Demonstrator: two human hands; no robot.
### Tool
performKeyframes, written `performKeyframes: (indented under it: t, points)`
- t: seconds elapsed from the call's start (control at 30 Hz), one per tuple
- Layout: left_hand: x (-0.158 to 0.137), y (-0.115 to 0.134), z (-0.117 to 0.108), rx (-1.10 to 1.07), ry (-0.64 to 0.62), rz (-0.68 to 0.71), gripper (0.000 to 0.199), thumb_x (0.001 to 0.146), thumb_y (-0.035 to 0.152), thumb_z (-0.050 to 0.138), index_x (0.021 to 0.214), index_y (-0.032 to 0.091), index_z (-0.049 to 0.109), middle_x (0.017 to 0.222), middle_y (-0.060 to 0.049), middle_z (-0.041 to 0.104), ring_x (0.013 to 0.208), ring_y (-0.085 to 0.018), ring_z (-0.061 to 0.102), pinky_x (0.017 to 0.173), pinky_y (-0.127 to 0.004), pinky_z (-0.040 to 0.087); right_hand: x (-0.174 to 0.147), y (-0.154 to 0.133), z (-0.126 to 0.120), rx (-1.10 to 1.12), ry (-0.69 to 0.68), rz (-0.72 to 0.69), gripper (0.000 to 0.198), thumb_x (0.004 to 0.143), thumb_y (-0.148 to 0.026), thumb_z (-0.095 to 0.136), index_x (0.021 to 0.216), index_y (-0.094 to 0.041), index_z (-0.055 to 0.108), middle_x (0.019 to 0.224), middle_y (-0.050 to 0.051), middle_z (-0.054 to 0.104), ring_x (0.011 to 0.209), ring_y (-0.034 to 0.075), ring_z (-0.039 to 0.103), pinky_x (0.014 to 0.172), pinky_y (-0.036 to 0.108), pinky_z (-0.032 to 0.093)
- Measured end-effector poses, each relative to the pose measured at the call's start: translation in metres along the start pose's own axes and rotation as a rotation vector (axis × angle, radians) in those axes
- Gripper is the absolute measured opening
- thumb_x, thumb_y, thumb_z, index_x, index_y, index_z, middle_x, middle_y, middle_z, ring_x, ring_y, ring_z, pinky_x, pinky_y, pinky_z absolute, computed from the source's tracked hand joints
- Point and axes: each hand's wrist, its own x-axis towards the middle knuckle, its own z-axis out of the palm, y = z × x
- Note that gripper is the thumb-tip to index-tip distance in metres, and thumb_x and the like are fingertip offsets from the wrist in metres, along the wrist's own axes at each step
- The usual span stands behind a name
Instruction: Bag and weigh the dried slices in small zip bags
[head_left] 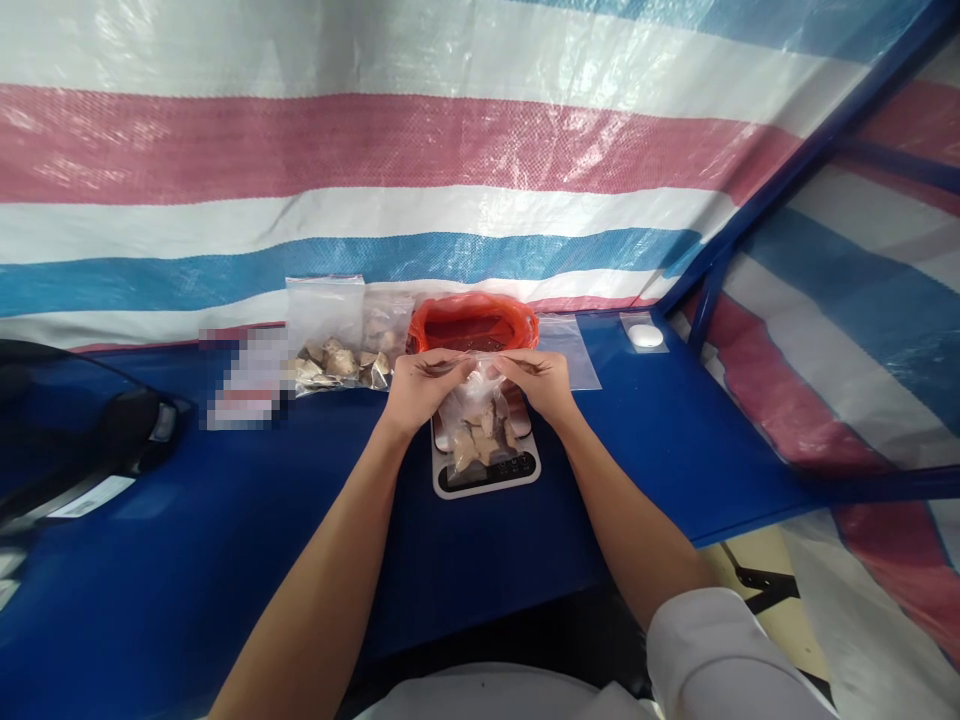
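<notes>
Between my hands hangs a clear zip bag (480, 435) with several pale brown, dried-looking chunks at its bottom. My left hand (424, 388) pinches the bag's top edge on one side, and my right hand (540, 383) pinches it on the other. Below and partly behind the bag is a white kitchen scale (487, 490) with a dark button panel. Whether the bag touches the scale I cannot tell. Just beyond my fingers stands an open red plastic bag (476, 305) with dark contents that I cannot make out.
Filled clear bags (330, 350) of similar chunks stand at the back left of the blue table (300, 540). A flat clear bag (577, 350) lies right of the red one, near a white round object (645, 335). A black item (97, 440) sits far left. Striped sheeting (375, 150) hangs behind.
</notes>
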Motion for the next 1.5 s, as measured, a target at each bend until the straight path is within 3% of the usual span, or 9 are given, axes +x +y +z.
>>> performKeyframes:
  t: [0.3, 0.6, 0.73, 0.83, 1.07, 1.23, 1.5]
  points:
    - [-0.002, 0.002, 0.001, 0.055, -0.026, 0.015, 0.038, 0.069, 0.05, 0.082, 0.084, 0.015, 0.082, 0.08, -0.009, 0.079, 0.072, -0.022, 0.071, 0.069, -0.03, 0.057, 0.001, 0.008, 0.003, 0.037, 0.009, 0.01, 0.026, 0.071, -0.045, 0.079, 0.08, -0.021, 0.075, 0.07, 0.001, 0.074, 0.056, 0.015, 0.064, 0.051, 0.027, 0.053]
    - [-0.001, 0.0, -0.003, -0.02, 0.048, -0.039, 0.041, 0.061, 0.054, 0.086, 0.075, 0.016, 0.081, 0.073, -0.007, 0.078, 0.062, -0.017, 0.065, 0.059, -0.026, 0.052, 0.002, 0.004, 0.003, 0.045, 0.031, -0.052, 0.025, 0.075, -0.045, 0.076, 0.076, -0.02, 0.073, 0.069, 0.001, 0.074, 0.062, 0.015, 0.066, 0.06, 0.027, 0.054]
    - [-0.001, 0.003, -0.002, -0.019, 0.034, -0.032, 0.041, 0.059, 0.055, 0.087, 0.072, 0.016, 0.08, 0.072, -0.007, 0.077, 0.061, -0.016, 0.064, 0.059, -0.026, 0.051, 0.001, 0.004, 0.006, -0.027, 0.014, -0.07, 0.026, 0.075, -0.047, 0.076, 0.079, -0.021, 0.075, 0.074, 0.003, 0.076, 0.072, 0.019, 0.07, 0.068, 0.031, 0.057]
    - [-0.002, 0.004, -0.001, -0.013, 0.02, -0.045, 0.043, 0.058, 0.056, 0.087, 0.072, 0.016, 0.081, 0.073, -0.007, 0.077, 0.062, -0.017, 0.064, 0.06, -0.026, 0.051, 0.001, 0.003, 0.007, -0.041, 0.008, -0.074, 0.025, 0.077, -0.046, 0.073, 0.075, -0.021, 0.076, 0.071, 0.003, 0.075, 0.069, 0.019, 0.069, 0.066, 0.031, 0.057]
    - [-0.002, 0.002, -0.006, 0.003, -0.035, -0.033, 0.034, 0.074, 0.051, 0.079, 0.072, 0.016, 0.08, 0.067, -0.004, 0.074, 0.062, -0.015, 0.062, 0.062, -0.025, 0.049, 0.002, -0.003, 0.005, 0.05, 0.012, 0.006, 0.027, 0.075, -0.046, 0.075, 0.068, -0.02, 0.074, 0.07, 0.003, 0.075, 0.067, 0.018, 0.069, 0.065, 0.03, 0.058]
    - [-0.003, 0.004, -0.006, 0.007, -0.034, -0.04, 0.033, 0.073, 0.049, 0.08, 0.07, 0.016, 0.079, 0.066, -0.004, 0.074, 0.061, -0.014, 0.062, 0.062, -0.024, 0.048, 0.002, -0.003, 0.006, 0.032, -0.031, -0.006, 0.024, 0.076, -0.045, 0.075, 0.077, -0.021, 0.076, 0.072, 0.002, 0.075, 0.069, 0.018, 0.069, 0.066, 0.03, 0.057]
    - [-0.004, 0.002, -0.004, 0.012, -0.058, -0.061, 0.032, 0.076, 0.048, 0.077, 0.072, 0.016, 0.078, 0.066, -0.004, 0.073, 0.06, -0.015, 0.062, 0.061, -0.024, 0.048, 0.003, -0.003, 0.003, 0.014, -0.03, 0.008, 0.026, 0.075, -0.046, 0.074, 0.071, -0.02, 0.075, 0.07, 0.002, 0.075, 0.067, 0.018, 0.069, 0.065, 0.029, 0.056]
